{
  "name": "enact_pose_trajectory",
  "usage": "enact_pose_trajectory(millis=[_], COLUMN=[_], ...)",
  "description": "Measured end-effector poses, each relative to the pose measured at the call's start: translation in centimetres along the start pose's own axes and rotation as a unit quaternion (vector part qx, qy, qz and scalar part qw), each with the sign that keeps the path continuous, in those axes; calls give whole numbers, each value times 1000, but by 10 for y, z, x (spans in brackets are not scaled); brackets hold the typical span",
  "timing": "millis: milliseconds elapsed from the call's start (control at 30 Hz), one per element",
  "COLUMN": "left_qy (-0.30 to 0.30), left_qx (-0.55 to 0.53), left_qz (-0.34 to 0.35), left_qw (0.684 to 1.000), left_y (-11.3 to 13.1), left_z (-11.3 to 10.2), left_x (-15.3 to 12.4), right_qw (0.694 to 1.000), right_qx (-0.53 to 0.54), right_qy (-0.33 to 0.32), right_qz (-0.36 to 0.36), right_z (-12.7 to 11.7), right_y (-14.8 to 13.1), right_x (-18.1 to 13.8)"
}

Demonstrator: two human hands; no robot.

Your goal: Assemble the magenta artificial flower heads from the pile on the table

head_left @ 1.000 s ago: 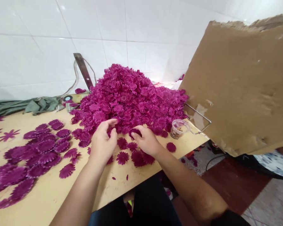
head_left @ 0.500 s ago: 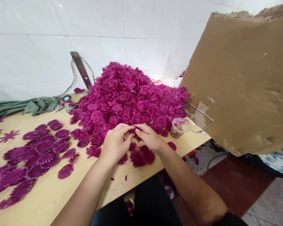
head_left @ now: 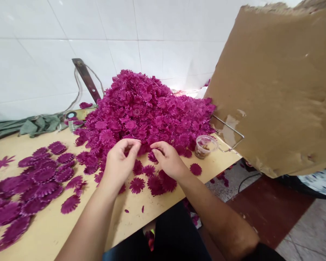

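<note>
1. Magenta daisy-shaped fabric flower point(head_left: 152, 156): lying on the pale yellow wooden table point(head_left: 70, 224), at the foot of the tall heap of magenta fabric flowers point(head_left: 149, 108), right under the right hand point(head_left: 168, 161).
2. Probably feather-light, soft and floppy. Unlikely to break, but easy to crease or to drag out tangled with its neighbours. Best pinched at the centre or at a petal edge, between thumb and forefinger.
3. Right hand: fingers curled down onto that flower, thumb tucked close. Cannot tell whether actually pinching it or only touching.
4. Left hand point(head_left: 119, 165): just beside, at the heap's edge, thumb and forefinger drawn near each other. Cannot tell whether closed on anything.
5. Around the hands: loose single magenta flowers point(head_left: 137, 184) lying flat by the wrists; larger flattened purple petal pieces point(head_left: 40, 177) spread well to the left; small clear plastic cup point(head_left: 205, 146) near the right edge; big brown cardboard sheet point(head_left: 277, 90) standing beyond it.
6. Against half a second ago: fingertips then met at one spot over the heap's foot, now parted with a gap between the hands. Left hand now further left, with more loose flowers showing between the wrists. Heap, cup and cardboard unchanged.
</note>
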State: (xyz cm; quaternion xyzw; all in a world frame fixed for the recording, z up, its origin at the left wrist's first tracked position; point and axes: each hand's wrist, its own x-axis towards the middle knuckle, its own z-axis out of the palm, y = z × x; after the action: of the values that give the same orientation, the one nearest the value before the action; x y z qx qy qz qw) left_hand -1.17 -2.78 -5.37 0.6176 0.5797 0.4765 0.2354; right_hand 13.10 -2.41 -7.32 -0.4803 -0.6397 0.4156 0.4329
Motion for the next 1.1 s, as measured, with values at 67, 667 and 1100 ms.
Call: enact_pose_trajectory(millis=[67,667,1100], left_qy=[-70,160,-37], left_qx=[22,36,125], left_qz=[42,-10,152], left_qw=[996,986,980], left_y=[5,-11,12], left_z=[3,-19,20], left_x=[-7,28,-26], right_qw=[1000,993,994], right_qx=[-2,55,-109], right_qy=[10,-98,-9], right_qz=[-11,44,26], right_z=[-1,-16,-18], right_y=[4,-3,1], right_x=[4,-4,6])
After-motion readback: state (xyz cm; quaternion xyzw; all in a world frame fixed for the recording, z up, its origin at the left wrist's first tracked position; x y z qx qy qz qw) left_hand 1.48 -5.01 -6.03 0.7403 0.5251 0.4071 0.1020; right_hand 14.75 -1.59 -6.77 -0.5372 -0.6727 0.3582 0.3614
